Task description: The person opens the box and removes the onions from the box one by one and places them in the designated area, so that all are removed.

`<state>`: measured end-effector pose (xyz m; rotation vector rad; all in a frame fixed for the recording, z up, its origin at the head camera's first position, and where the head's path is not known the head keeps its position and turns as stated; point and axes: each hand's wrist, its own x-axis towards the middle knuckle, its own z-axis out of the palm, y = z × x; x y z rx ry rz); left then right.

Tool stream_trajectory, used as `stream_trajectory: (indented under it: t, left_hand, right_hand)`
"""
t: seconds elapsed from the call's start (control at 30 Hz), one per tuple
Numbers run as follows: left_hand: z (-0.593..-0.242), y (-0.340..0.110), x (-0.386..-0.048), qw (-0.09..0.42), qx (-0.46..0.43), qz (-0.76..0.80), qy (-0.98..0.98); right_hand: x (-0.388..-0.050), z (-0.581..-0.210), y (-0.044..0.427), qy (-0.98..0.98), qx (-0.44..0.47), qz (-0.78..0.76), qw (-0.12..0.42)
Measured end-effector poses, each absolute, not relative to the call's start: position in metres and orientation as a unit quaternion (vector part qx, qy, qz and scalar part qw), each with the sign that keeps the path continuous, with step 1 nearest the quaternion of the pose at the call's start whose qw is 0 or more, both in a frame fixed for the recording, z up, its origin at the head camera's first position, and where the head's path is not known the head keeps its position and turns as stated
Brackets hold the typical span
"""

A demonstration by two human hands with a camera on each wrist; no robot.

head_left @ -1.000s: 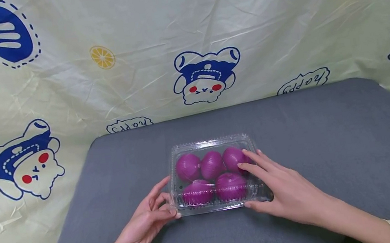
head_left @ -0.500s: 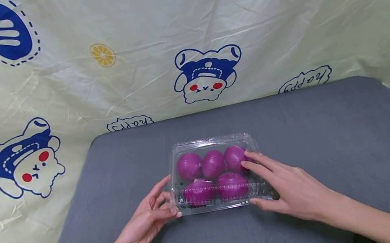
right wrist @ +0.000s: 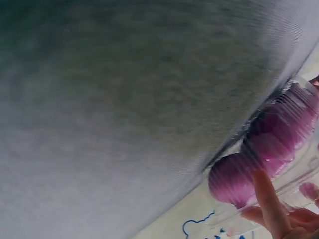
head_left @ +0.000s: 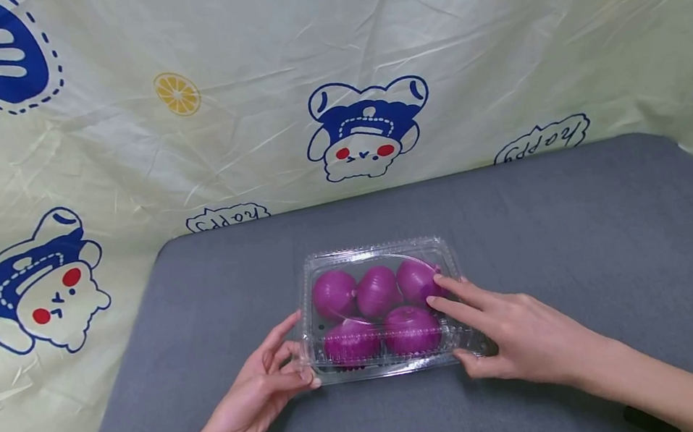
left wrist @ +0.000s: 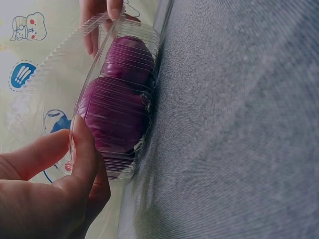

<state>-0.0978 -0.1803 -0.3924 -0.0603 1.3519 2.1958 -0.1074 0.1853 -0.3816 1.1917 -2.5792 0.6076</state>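
A clear plastic clamshell box (head_left: pixel 380 371) sits on the table with several red onions (head_left: pixel 378 292) inside, seen through its lid. My left hand (head_left: pixel 258 395) pinches the rim at the front left corner between thumb and forefinger. The left wrist view has this hand (left wrist: pixel 65 194) close up on the ridged rim. Over the box's right side, my right hand (head_left: pixel 519 332) rests with spread fingers on the lid and the thumb at the front edge. In the right wrist view, part of that hand (right wrist: pixel 284 214) lies against the plastic near an onion (right wrist: pixel 232 179). Whether the rim is fully fastened I cannot tell.
A grey cloth-covered table (head_left: pixel 586 235) lies under the box. Behind it hangs a pale curtain (head_left: pixel 243 32) printed with cartoon animals and orange slices. A dark object (head_left: pixel 649 420) is partly hidden under the right forearm.
My right hand has shifted slightly right, its thumb sliding along the front edge toward the right corner. My left hand keeps hold of the left corner. The box has hardly moved.
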Motion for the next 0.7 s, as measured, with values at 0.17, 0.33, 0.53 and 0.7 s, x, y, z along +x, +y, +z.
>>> stream_trajectory:
  t: [0.17, 0.33, 0.53, 0.7]
  left_hand:
    - [-0.3914, -0.1802, -0.0970, 0.281, -0.034, 0.817, 0.502]
    - [-0.3901, -0.1810, -0.0961, 0.281, -0.041, 0.817, 0.501]
    - [-0.3898, -0.1831, -0.0955, 0.278, -0.025, 0.819, 0.502]
    - [-0.3901, -0.1852, -0.0953, 0.276, -0.002, 0.820, 0.502]
  right_hand:
    - [-0.1043, -0.3794, 0.1817, -0.871, 0.427, 0.193, 0.147]
    - [-0.1029, -0.3797, 0.1797, -0.870, 0.427, 0.195, 0.151]
    - [-0.1037, -0.3794, 0.1807, -0.862, 0.436, 0.207, 0.157]
    - [-0.1051, -0.3790, 0.1856, -0.848, 0.451, 0.218, 0.176]
